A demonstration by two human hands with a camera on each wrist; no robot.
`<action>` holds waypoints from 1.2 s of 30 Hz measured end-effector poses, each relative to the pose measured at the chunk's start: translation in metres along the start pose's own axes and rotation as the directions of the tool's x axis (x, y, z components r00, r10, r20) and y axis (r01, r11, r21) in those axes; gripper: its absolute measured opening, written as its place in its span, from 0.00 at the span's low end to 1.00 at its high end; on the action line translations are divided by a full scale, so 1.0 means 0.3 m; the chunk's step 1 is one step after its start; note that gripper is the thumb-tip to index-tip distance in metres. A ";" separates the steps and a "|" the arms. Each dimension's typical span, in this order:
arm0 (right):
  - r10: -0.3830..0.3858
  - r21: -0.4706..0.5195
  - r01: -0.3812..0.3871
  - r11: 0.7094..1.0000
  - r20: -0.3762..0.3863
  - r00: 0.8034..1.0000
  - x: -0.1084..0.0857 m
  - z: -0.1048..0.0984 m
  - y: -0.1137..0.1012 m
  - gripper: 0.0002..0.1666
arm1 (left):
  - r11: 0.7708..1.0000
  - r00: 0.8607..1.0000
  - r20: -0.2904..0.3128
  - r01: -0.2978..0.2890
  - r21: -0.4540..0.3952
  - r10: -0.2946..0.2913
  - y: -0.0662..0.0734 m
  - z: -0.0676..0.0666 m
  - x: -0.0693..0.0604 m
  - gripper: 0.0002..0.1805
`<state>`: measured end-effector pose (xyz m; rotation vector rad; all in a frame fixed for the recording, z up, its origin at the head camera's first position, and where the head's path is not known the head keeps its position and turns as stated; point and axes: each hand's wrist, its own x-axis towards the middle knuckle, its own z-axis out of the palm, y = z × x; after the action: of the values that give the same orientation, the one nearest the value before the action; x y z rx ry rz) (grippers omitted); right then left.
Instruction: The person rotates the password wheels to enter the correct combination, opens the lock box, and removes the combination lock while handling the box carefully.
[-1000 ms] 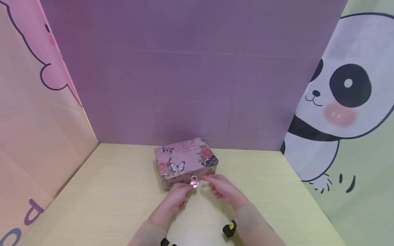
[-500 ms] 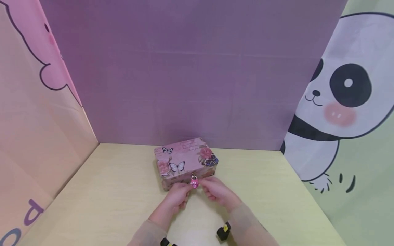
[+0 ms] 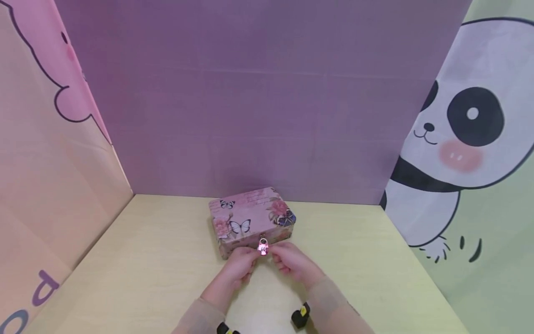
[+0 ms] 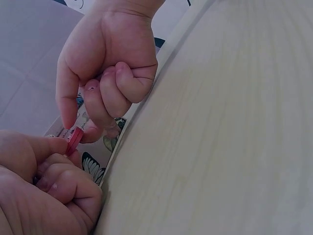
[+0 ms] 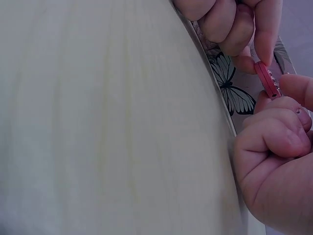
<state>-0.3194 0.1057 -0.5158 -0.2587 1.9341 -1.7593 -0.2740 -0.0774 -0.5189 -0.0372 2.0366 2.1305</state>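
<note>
A pink padlock (image 3: 263, 247) with a silver shackle hangs at the front of a pink tin box (image 3: 254, 211) printed with butterflies and flowers, its lid down. From the left, the left hand (image 3: 239, 269) pinches the padlock between thumb and index finger, other fingers curled. The right hand (image 3: 295, 263) has its thumb and index finger at the padlock's right side. The right wrist view gives the padlock (image 5: 267, 79) edge-on between both hands, with small dials facing the right thumb. In the left wrist view the padlock (image 4: 74, 140) is partly covered by fingertips.
The box stands on a pale wooden table (image 3: 167, 250) near its back edge, before a purple backdrop (image 3: 258, 102). Printed panels flank the table, one with a panda (image 3: 471, 162). Black-and-yellow pieces (image 3: 300, 316) sit at the wrists.
The right hand has moved left and in to the padlock, and its fingers now meet it. The padlock has turned slightly. The left hand and the box have stayed in place.
</note>
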 end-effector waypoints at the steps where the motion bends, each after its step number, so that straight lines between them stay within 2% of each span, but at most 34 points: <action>1: 0.003 -0.002 -0.003 1.000 -0.003 1.000 0.001 0.001 0.001 0.19 | 1.000 1.000 -0.007 0.001 0.006 -0.001 0.000 0.000 0.001 0.15; 17: 0.022 0.003 -0.022 1.000 -0.016 1.000 0.011 0.004 0.017 0.17 | 0.999 1.000 -0.026 -0.009 0.033 0.010 -0.006 -0.009 0.001 0.18; 23: 0.018 0.005 -0.018 1.000 -0.012 1.000 0.013 0.003 0.020 0.13 | 0.999 0.999 -0.033 -0.014 0.044 0.015 -0.007 -0.005 0.005 0.17; 36: 0.017 0.004 -0.017 1.000 -0.006 1.000 0.013 0.009 0.020 0.14 | 0.999 0.999 -0.030 -0.011 0.043 0.012 -0.007 -0.007 0.006 0.17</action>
<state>-0.3203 0.1023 -0.5227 -0.2359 1.9316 -1.7545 -0.2757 -0.0790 -0.5212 -0.0515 2.1032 2.1050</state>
